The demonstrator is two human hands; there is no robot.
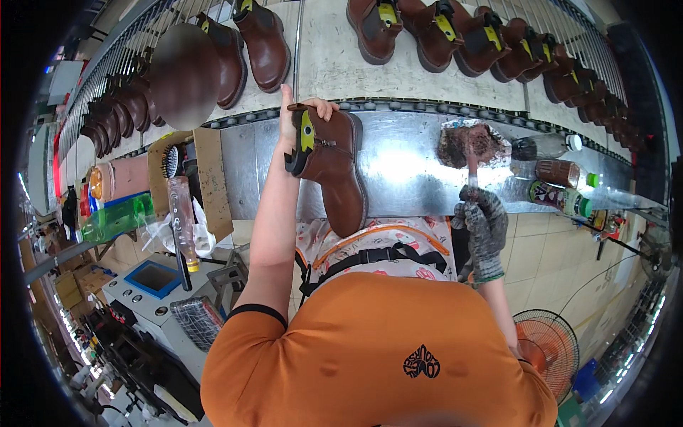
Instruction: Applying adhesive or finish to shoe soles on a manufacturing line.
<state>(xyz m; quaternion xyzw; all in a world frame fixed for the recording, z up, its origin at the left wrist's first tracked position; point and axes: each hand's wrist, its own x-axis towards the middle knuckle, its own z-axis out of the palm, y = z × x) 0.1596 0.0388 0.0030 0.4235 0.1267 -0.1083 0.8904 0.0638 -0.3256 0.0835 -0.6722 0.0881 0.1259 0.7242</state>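
Note:
A brown leather ankle boot (340,160) with a side zip and a yellow-green lining hangs over the metal bench, its toe toward me. My bare left hand (290,119) grips it at the shaft, fingers round the top opening and thumb sticking up. In a grey knitted glove, my right hand (485,231) is closed on a thin stick-handled tool (472,167). The tool's far end rests on a dark brown, stained pad (487,144) lying on crumpled foil; its head cannot be made out.
Rows of similar brown boots (262,46) stand on the pale conveyor (327,64) beyond the metal bench (405,185). Several bottles (562,173) lie right of the pad. At left are a cardboard box (210,178), a black brush (171,162) and a green bottle (117,217).

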